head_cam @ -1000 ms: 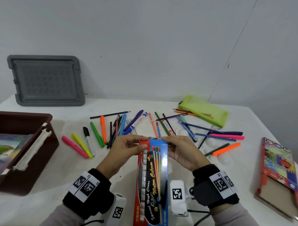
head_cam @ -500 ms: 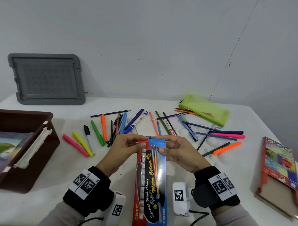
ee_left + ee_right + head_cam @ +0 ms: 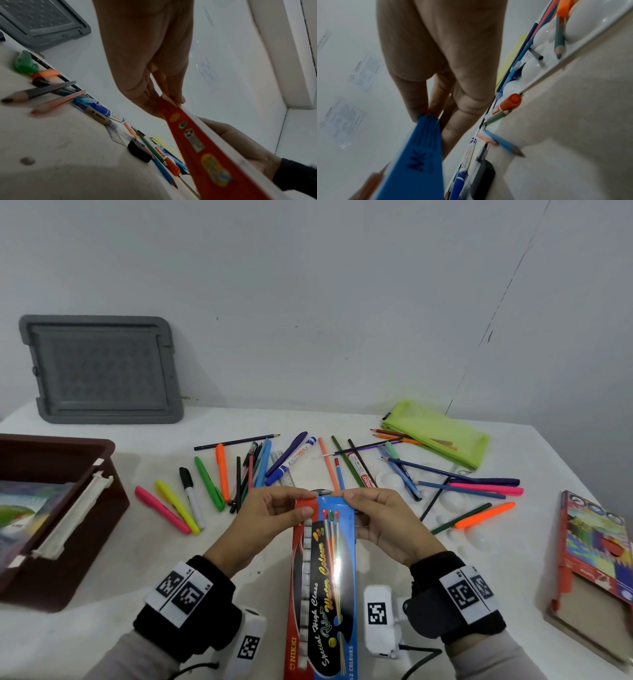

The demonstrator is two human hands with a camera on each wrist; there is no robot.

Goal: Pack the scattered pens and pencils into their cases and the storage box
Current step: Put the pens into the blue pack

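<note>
A long red and blue water colour box [image 3: 325, 583] is held above the table in front of me. My left hand [image 3: 274, 510] pinches its far left corner, seen as a red edge [image 3: 185, 134] in the left wrist view. My right hand [image 3: 371, 513] grips its far right corner, the blue side [image 3: 421, 155] in the right wrist view. Several pens and pencils [image 3: 274, 463] lie scattered beyond the box. A lime green pouch [image 3: 435, 433] lies at the back right. The brown storage box [image 3: 58, 508] stands at the left.
A grey lid [image 3: 99, 371] leans on the wall at the back left. A coloured pencil case [image 3: 596, 563] lies at the right edge. A white paint palette [image 3: 452, 501] sits under some pens on the right. A black sharpener [image 3: 139, 151] lies just past the box end.
The box and both hands have shifted slightly nearer and lower in view. Both hands keep their hold on its far end.
</note>
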